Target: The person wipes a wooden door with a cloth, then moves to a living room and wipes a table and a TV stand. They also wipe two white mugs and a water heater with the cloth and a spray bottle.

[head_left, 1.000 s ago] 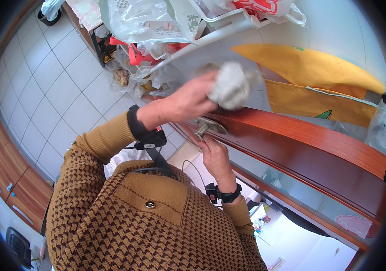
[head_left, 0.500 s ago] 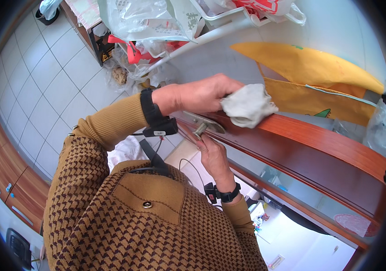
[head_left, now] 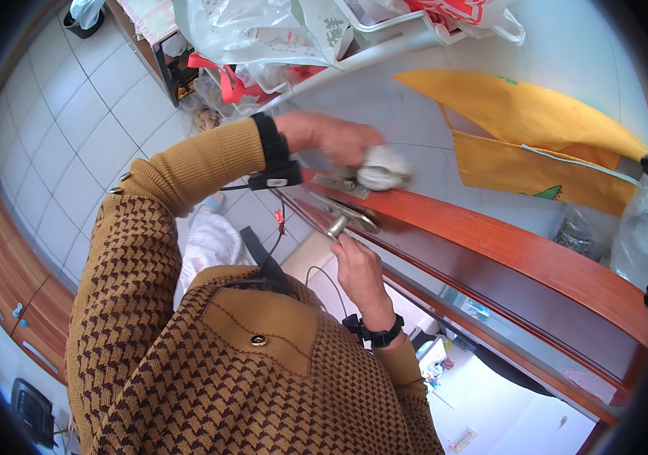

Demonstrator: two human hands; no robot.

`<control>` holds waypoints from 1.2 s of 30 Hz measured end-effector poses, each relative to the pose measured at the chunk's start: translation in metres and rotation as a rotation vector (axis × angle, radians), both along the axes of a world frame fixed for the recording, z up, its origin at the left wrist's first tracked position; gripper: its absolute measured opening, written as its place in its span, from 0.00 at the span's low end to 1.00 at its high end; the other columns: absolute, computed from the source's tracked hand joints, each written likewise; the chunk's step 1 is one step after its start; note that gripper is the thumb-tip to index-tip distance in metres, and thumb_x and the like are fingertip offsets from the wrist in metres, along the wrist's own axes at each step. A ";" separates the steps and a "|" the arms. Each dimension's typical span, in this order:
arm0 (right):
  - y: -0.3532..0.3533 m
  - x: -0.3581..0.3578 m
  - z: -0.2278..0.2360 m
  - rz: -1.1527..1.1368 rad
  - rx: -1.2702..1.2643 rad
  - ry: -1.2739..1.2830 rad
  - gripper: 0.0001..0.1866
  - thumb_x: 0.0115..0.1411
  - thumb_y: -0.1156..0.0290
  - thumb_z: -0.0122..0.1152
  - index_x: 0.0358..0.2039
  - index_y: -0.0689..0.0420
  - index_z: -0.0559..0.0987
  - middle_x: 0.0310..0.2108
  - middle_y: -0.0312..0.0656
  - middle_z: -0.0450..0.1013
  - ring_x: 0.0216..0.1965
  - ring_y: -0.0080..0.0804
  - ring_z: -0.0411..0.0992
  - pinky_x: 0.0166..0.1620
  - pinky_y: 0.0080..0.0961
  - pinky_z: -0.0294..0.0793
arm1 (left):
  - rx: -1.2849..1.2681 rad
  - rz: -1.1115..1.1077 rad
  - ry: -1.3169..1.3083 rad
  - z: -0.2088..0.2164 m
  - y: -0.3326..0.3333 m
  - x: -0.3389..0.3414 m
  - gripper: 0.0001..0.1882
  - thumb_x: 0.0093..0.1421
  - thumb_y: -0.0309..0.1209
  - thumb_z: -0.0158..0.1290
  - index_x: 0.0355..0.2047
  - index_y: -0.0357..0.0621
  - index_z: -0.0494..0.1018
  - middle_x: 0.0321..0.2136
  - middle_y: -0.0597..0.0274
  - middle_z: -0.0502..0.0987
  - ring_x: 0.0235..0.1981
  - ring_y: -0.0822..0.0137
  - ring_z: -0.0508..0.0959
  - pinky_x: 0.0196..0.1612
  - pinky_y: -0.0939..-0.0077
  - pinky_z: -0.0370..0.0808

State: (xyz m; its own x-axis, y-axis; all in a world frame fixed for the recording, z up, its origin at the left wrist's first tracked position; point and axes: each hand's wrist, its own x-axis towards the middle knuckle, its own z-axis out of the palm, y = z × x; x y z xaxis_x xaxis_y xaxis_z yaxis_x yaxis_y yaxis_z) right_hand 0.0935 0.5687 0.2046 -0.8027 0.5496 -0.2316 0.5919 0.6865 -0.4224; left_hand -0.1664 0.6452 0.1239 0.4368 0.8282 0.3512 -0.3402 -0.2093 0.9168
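— Left fingers (head_left: 363, 144) clamped on white cloth (head_left: 385, 170), one o'clock from lever handle (head_left: 338, 225); right fingers (head_left: 348, 254) closed around handle.
— Progress?
— Wiping door edge (head_left: 491, 234) seems underway; done versus left, can't tell.

Your left hand (head_left: 339, 141) and its white cloth (head_left: 383, 168) blur above centre. The top edge cuts off the plastic bags (head_left: 252, 34), the bottom edge your patterned sweater (head_left: 233, 394); small items (head_left: 435, 371) at lower right are too tiny to identify.

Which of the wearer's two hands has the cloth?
The left hand: it holds the off-white cloth, while the right hand is on the metal door handle.
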 end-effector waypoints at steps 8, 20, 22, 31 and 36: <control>-0.012 0.005 -0.002 -0.022 -0.022 -0.041 0.10 0.66 0.74 0.58 0.46 0.64 0.75 0.35 0.57 0.76 0.37 0.62 0.75 0.36 0.46 0.74 | -0.276 0.204 0.131 -0.107 -0.034 0.008 0.15 0.58 0.17 0.52 0.46 0.38 0.78 0.40 0.64 0.83 0.43 0.72 0.77 0.49 0.69 0.75; -0.018 0.003 0.004 -0.002 -0.046 -0.046 0.05 0.63 0.75 0.60 0.35 0.62 0.73 0.28 0.51 0.74 0.33 0.55 0.74 0.35 0.45 0.73 | -0.363 0.504 0.513 -0.216 -0.092 0.027 0.18 0.42 0.16 0.48 0.36 0.35 0.77 0.33 0.41 0.80 0.40 0.38 0.79 0.43 0.54 0.75; -0.018 0.003 0.004 0.014 -0.043 -0.046 0.06 0.63 0.75 0.60 0.34 0.62 0.73 0.28 0.51 0.74 0.33 0.54 0.74 0.35 0.44 0.73 | -0.219 0.574 0.391 -0.208 -0.093 0.034 0.17 0.42 0.15 0.48 0.35 0.35 0.77 0.34 0.43 0.80 0.40 0.39 0.78 0.44 0.55 0.75; -0.015 0.007 0.000 -0.004 -0.084 -0.015 0.05 0.62 0.76 0.60 0.32 0.62 0.73 0.28 0.50 0.74 0.33 0.52 0.74 0.35 0.44 0.73 | -0.538 0.753 0.423 -0.171 -0.112 0.048 0.21 0.46 0.12 0.48 0.42 0.36 0.75 0.41 0.42 0.78 0.44 0.39 0.77 0.50 0.56 0.75; -0.012 0.006 -0.002 -0.013 -0.079 0.014 0.07 0.64 0.74 0.60 0.38 0.63 0.75 0.31 0.53 0.75 0.34 0.56 0.75 0.35 0.44 0.74 | -0.101 0.736 0.205 -0.142 -0.100 0.051 0.19 0.47 0.13 0.50 0.40 0.38 0.78 0.41 0.45 0.78 0.45 0.41 0.78 0.50 0.57 0.75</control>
